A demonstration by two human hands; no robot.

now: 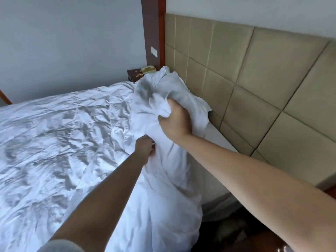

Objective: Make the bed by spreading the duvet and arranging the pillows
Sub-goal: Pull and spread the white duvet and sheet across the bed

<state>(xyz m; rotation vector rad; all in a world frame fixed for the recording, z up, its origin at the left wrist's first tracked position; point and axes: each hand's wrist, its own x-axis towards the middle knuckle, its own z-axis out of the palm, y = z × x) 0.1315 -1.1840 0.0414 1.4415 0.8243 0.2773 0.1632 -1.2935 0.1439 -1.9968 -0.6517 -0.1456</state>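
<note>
right hand (pixel 175 120) grips the bunched white duvet (pixel 163 99) by the headboard (pixel 254 79); left hand (pixel 145 148) clutches it lower down.

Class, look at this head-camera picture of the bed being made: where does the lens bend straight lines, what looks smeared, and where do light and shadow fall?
Head view: the wide lens bows the headboard seams; the duvet at left looks smeared, its creases shaded grey; the right hand is brightly lit, the left hand is in shade; both grip the bunched white bedding.
</note>
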